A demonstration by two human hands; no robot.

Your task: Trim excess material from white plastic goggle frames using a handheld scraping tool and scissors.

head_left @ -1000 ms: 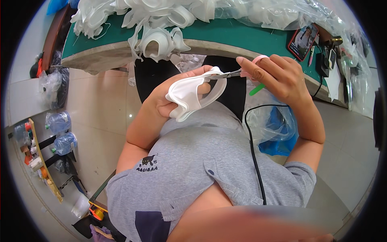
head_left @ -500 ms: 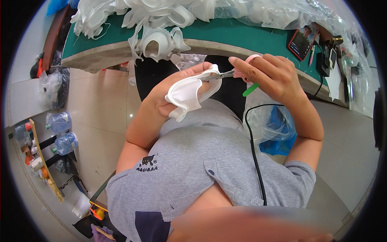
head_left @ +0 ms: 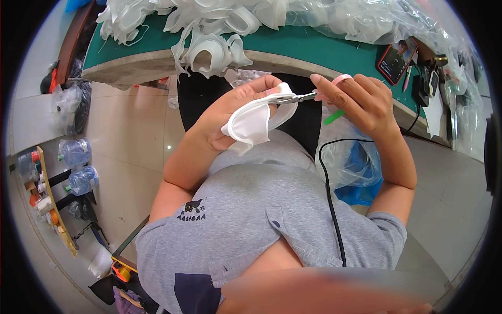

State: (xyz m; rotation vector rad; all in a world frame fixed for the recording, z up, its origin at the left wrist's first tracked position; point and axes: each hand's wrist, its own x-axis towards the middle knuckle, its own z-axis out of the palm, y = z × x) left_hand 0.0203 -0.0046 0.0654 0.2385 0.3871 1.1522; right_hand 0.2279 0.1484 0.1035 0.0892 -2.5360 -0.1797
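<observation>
My left hand is closed around a white curved piece of fabric with a thick raised rim. It is held up in front of my chest, near the table's front edge. My right hand grips scissors with pink handles, fingers through the loops. Their metal blades reach left and lie against the upper rim of the white piece; whether they cut into it cannot be made out. A slim green strip sticks out below my right hand, and its other end is hidden.
Many similar white pieces are heaped on the green tabletop, some hanging over its edge. Clear plastic bags, a phone and a pen lie at the right. A black cable runs down my front. Water bottles stand left.
Both hands have shifted slightly right together, carrying the white piece and the scissors. The white piece is turned a little, and its lower end looks shorter from here.
</observation>
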